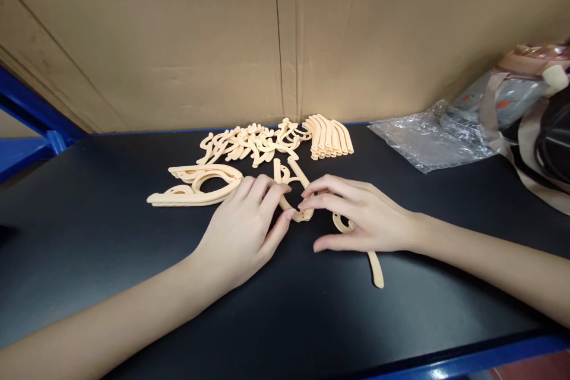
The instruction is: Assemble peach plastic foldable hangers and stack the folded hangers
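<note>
While your left hand [248, 218] pinches the frame [303, 215], your open right hand [369, 217] touches its right side, thumb apart.

The hands [244, 224] partly hide the cream frame [299, 173].

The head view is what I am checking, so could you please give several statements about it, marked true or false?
1. The left hand touches the middle piece. True.
2. The right hand partly hides a loose strip. True.
3. The right hand is clenched. False: its fingers are extended.
4. The pile lies left of the bent strips. True.
5. The bent strips lie nearer the camera than the hands. False: they lie beyond them.
</note>
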{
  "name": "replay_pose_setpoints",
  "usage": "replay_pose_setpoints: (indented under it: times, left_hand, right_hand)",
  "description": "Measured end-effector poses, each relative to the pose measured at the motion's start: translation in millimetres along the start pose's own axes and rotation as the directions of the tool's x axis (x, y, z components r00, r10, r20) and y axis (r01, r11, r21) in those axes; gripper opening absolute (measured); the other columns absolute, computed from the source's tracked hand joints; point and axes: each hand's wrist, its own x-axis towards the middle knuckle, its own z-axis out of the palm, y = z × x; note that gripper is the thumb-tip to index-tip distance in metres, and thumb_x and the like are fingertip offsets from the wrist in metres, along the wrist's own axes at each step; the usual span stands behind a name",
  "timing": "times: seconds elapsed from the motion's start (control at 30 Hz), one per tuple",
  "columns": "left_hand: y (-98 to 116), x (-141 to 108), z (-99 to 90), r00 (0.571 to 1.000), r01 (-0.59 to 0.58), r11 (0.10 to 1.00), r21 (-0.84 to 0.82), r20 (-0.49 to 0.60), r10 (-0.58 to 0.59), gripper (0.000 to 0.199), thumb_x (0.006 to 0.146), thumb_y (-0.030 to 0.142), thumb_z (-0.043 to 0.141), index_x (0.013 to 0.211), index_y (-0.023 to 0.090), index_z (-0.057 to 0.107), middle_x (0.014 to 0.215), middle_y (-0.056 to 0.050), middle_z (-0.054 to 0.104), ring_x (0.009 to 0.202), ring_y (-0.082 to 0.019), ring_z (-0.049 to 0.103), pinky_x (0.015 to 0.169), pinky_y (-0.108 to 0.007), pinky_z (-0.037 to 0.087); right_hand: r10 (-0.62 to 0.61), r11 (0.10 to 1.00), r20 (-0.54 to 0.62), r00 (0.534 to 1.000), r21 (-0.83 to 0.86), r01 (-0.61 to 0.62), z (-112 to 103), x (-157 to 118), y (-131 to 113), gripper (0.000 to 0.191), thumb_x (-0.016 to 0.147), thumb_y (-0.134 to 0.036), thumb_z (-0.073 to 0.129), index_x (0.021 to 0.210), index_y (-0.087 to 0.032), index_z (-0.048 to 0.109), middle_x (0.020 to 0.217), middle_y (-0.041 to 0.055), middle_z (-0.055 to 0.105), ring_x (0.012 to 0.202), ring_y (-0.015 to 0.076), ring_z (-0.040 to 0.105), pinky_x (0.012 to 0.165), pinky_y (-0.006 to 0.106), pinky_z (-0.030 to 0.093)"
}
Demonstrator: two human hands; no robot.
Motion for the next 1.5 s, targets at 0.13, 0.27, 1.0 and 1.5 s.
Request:
replay_pose_setpoints:
  times: [0.13, 0.27, 1.0, 1.5]
  left_hand:
    - [-1, -1, 2.0, 1.0, -0.019, 1.0, 0.011, 0.014, 0.019, 0.038, 0.101, 0.029, 0.038, 0.128, 0.008, 0.053, 0.13, -0.019, 0.053, 0.118, -0.033, 0.05, 0.096, -0.05, 0.045]
    - [-3, -1, 2.4, 0.998, 0.004, 1.0, -0.008, 0.057, -0.004, 0.041, 0.102, 0.033, 0.035, 0.13, 0.008, 0.052, 0.131, -0.018, 0.056, 0.119, -0.032, 0.051, 0.096, -0.049, 0.045]
    - [2, -3, -2.8, 0.982, -0.188, 0.974, -0.123, -0.055, 0.182, 0.028, 0.099, 0.023, 0.04, 0.108, 0.011, 0.064, 0.11, -0.012, 0.07, 0.11, -0.024, 0.065, 0.096, -0.039, 0.053]
    - [1, -1, -1.8, 0.997, -0.076, 0.993, -0.09, 0.007, 0.077, 0.03, 0.099, 0.028, 0.042, 0.115, 0.012, 0.061, 0.121, -0.014, 0.065, 0.112, -0.028, 0.06, 0.093, -0.045, 0.049]
  right_hand:
    - [0.136, 0.987, -0.103, 0.985, -0.072, -0.144, 1, 1, 2, 0.033, 0.094, -0.044, 0.055, 0.113, -0.018, 0.062, 0.117, 0.0106, 0.066, 0.104, 0.0235, 0.061, 0.091, 0.04, 0.048]
    - [0.117, 0.992, -0.063, 0.991, -0.03, -0.119, 1, 2, 4, 0.031, 0.095, -0.044, 0.055, 0.112, -0.019, 0.062, 0.113, 0.009, 0.07, 0.109, 0.024, 0.062, 0.098, 0.043, 0.043]
    - [0.064, 0.992, -0.049, 0.997, -0.107, -0.069, 3, 2, 6, 0.025, 0.093, -0.027, 0.055, 0.115, -0.019, 0.061, 0.102, 0.0079, 0.069, 0.101, 0.023, 0.06, 0.094, 0.043, 0.045]
    - [-0.275, 0.869, -0.038, 0.961, -0.437, 0.232, -13, 2, -10, 0.02, 0.095, -0.02, 0.05, 0.082, -0.016, 0.065, 0.081, 0.004, 0.069, 0.075, 0.017, 0.06, 0.064, 0.031, 0.044]
